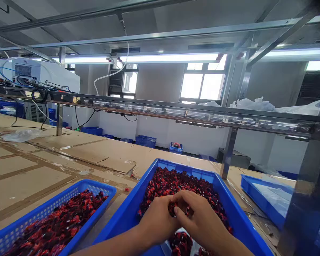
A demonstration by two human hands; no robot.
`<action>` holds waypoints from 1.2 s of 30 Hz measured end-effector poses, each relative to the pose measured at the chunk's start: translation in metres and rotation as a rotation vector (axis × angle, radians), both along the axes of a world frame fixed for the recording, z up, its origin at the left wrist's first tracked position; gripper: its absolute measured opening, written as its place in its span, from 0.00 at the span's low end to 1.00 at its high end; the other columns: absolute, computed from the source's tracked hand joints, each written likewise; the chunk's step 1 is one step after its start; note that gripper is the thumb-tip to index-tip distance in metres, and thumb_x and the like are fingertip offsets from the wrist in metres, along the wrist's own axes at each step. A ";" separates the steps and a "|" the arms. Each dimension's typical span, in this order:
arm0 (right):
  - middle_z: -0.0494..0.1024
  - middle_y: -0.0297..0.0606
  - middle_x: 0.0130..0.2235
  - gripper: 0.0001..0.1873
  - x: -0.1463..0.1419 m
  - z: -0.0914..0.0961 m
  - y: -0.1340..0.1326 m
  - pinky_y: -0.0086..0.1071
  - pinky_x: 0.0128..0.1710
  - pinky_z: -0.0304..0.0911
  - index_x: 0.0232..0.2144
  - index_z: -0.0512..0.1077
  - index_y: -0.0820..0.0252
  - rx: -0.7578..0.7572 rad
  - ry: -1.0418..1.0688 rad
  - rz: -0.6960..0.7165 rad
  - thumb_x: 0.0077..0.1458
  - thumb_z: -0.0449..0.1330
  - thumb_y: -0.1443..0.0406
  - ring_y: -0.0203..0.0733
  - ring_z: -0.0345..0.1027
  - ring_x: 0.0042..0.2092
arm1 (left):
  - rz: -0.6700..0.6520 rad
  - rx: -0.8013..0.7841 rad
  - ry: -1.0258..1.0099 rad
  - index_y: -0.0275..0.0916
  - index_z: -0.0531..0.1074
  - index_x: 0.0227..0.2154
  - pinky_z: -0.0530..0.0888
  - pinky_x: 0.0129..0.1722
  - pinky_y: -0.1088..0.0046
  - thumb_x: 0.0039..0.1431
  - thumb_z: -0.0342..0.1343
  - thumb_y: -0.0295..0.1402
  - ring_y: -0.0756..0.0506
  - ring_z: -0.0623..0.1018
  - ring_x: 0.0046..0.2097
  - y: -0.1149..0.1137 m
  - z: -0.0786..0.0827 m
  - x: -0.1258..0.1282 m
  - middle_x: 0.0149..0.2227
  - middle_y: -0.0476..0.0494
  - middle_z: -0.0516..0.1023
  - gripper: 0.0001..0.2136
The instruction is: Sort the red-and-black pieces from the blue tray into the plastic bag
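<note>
On the brown cardboard bench [42,170], my left hand [157,222] pressed against my right hand [200,217], which pinched dark-red pieces [172,208] in a blue plastic crate [160,165]; a slack pinch could have dropped them.

A clump of small glossy red-and-black pieces [172,209] is held between a person's left hand [157,221] and right hand [200,221], the right fingers [179,212] pressing on it. Below, a jumbled heap of the same pieces [176,188] fills a blue plastic tray [128,217], spreading almost to its walls. Their exact form is too small to tell.
</note>
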State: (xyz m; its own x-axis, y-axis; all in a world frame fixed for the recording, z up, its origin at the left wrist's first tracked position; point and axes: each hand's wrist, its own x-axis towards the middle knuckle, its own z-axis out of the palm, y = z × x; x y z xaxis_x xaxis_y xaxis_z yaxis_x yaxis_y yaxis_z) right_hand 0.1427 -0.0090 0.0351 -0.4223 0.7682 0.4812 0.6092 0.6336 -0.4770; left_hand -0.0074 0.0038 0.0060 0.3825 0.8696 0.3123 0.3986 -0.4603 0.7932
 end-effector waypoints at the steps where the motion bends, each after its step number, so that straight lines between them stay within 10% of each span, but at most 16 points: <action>1: 0.76 0.32 0.33 0.10 -0.001 0.000 -0.001 0.31 0.35 0.59 0.34 0.72 0.55 0.005 0.012 0.000 0.51 0.55 0.73 0.39 0.67 0.34 | 0.007 -0.005 0.006 0.38 0.76 0.35 0.67 0.32 0.77 0.50 0.52 0.32 0.44 0.76 0.39 0.000 0.000 -0.001 0.33 0.50 0.79 0.11; 14: 0.68 0.27 0.25 0.10 -0.002 -0.014 0.009 0.25 0.17 0.54 0.37 0.65 0.58 -0.480 0.633 0.121 0.59 0.54 0.58 0.29 0.56 0.17 | 0.080 0.058 -0.013 0.39 0.75 0.31 0.62 0.28 0.77 0.54 0.56 0.42 0.48 0.73 0.31 0.007 0.000 -0.010 0.28 0.52 0.76 0.11; 27: 0.78 0.37 0.43 0.15 0.011 -0.005 0.001 0.29 0.30 0.69 0.45 0.72 0.53 0.126 0.230 0.001 0.54 0.61 0.68 0.35 0.72 0.30 | 0.066 -0.047 -0.046 0.36 0.76 0.32 0.64 0.30 0.76 0.52 0.56 0.42 0.46 0.72 0.33 0.010 0.008 -0.014 0.28 0.49 0.76 0.13; 36: 0.79 0.35 0.42 0.12 0.007 -0.005 0.000 0.26 0.28 0.69 0.40 0.72 0.54 0.195 0.228 0.031 0.52 0.60 0.71 0.33 0.71 0.28 | 0.049 -0.032 -0.026 0.37 0.77 0.33 0.66 0.33 0.75 0.50 0.58 0.40 0.45 0.74 0.34 0.013 0.006 -0.018 0.29 0.48 0.77 0.12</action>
State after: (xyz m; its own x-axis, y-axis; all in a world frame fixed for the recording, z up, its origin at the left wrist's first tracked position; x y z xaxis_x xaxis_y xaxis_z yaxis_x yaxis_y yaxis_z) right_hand 0.1500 -0.0094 0.0299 -0.3086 0.6401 0.7036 0.4791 0.7436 -0.4663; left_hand -0.0256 0.0168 0.0117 0.3311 0.8967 0.2937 0.3992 -0.4151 0.8175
